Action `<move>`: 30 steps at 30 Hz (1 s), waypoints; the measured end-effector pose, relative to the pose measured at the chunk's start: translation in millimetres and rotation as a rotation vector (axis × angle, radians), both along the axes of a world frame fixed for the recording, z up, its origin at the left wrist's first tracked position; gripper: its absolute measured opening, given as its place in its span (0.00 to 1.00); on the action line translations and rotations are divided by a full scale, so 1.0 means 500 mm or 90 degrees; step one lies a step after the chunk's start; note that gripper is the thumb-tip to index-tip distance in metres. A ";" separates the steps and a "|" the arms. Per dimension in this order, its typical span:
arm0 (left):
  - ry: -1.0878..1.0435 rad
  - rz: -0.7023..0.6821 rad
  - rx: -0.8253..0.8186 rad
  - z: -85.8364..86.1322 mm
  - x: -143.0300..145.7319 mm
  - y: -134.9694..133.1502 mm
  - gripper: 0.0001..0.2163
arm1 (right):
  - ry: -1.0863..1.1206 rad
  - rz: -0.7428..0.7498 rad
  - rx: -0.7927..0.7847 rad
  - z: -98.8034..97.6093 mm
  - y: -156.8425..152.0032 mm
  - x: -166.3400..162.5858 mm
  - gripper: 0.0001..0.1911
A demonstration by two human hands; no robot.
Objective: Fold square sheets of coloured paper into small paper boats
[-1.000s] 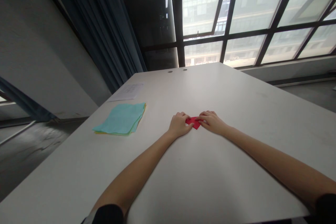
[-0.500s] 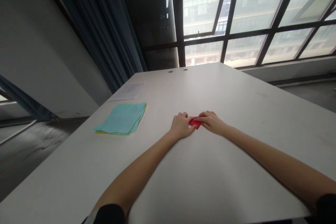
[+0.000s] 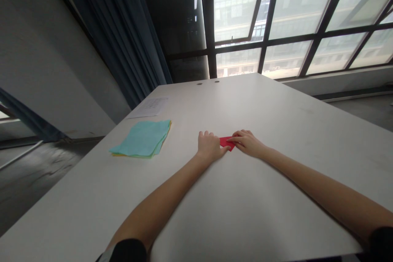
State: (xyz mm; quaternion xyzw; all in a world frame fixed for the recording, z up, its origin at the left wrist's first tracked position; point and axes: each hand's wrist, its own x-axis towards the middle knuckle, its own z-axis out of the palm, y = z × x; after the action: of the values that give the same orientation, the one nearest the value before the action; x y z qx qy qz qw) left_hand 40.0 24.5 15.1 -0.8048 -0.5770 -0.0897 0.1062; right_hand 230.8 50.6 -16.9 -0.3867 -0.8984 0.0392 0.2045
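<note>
A small folded red paper (image 3: 226, 142) lies flat on the white table (image 3: 264, 196), near its middle. My left hand (image 3: 209, 146) rests palm down on the paper's left part, fingers together, thumb along its near edge. My right hand (image 3: 247, 142) presses on the paper's right part with its fingertips. Most of the red paper is hidden under both hands; only a small strip shows between them.
A stack of coloured paper sheets (image 3: 141, 138), light blue on top, lies to the left of my hands. A white printed sheet (image 3: 149, 107) sits further back near the table's left edge. Large windows and a dark curtain stand behind the table.
My left hand has slid slightly left and flattened on the paper, showing a little more red between the hands. My right hand has hardly moved.
</note>
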 end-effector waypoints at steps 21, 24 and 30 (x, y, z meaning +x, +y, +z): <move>-0.227 -0.095 -0.041 -0.036 -0.023 0.036 0.15 | 0.103 -0.132 -0.025 -0.007 0.011 0.003 0.10; -0.354 -0.136 -0.087 -0.046 -0.023 0.044 0.07 | 0.167 -0.127 -0.045 -0.005 0.012 0.001 0.06; -0.514 -0.062 0.108 -0.047 -0.018 0.049 0.19 | 0.359 -0.147 -0.121 0.008 0.000 -0.015 0.05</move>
State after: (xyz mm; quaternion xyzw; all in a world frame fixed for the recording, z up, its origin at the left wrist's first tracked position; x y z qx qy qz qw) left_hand 31.2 49.1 -8.5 -0.7196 -0.5244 -0.4503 -0.0666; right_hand 223.2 50.8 -13.0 -0.4770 -0.7488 0.2055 0.4117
